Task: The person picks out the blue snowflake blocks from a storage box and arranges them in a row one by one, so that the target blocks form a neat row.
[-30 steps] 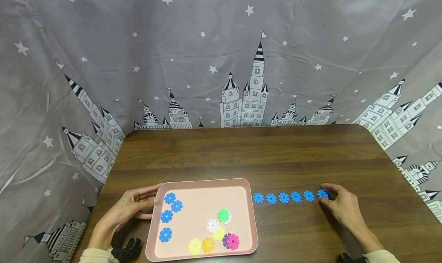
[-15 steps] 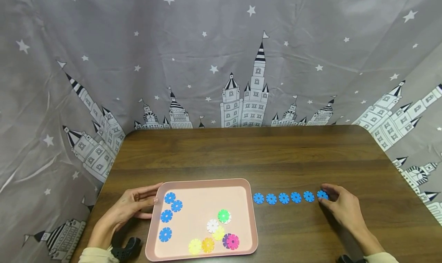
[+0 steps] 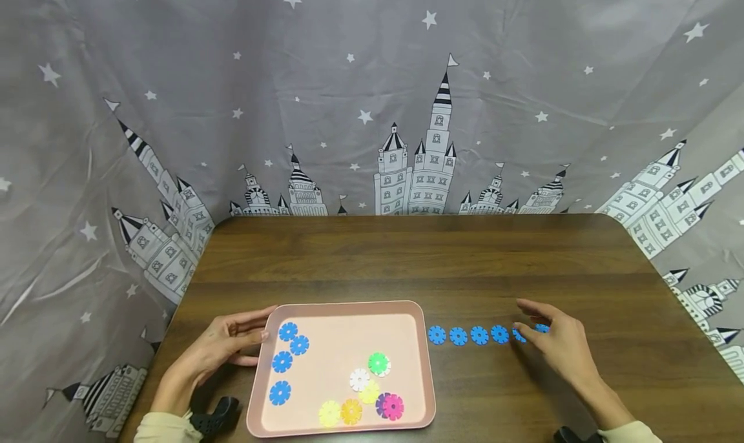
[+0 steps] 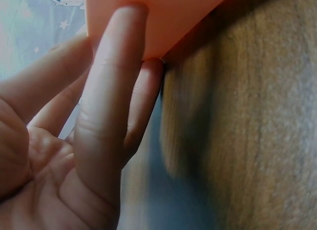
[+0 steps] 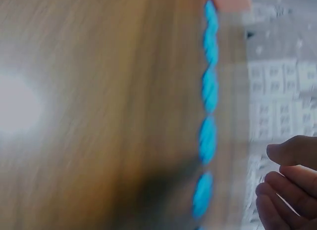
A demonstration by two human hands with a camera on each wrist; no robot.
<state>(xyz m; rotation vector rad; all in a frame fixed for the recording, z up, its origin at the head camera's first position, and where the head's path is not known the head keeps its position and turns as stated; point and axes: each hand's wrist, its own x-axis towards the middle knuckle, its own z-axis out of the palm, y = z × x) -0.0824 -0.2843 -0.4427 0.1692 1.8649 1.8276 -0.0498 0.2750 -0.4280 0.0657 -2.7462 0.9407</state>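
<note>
- I am seeing six blue discs [image 3: 479, 335] lying in a row on the wooden table [image 3: 360, 256], one end sitting just beside the right wall of the pink tray [image 3: 349, 339].
- The right hand [image 3: 560, 343] is hovering by the row's far end, thumb and forefinger standing apart, holding nothing visible; it is partly hiding the last two discs, so I am worrying that a low sweep would be dragging them out of line.
- The left hand [image 3: 223, 346] is resting fairly straight fingers against the tray's left outer wall; a sideways push would, I am judging, be shunting the tray into the row.
- Inside, four more blue discs [image 3: 280, 393] are lying along the left; two are touching, so a careless pinch could be shifting both.
- The pink disc [image 3: 394, 407] is partly covering the purple disc [image 3: 380, 405]; a grab could be scattering them.
</note>
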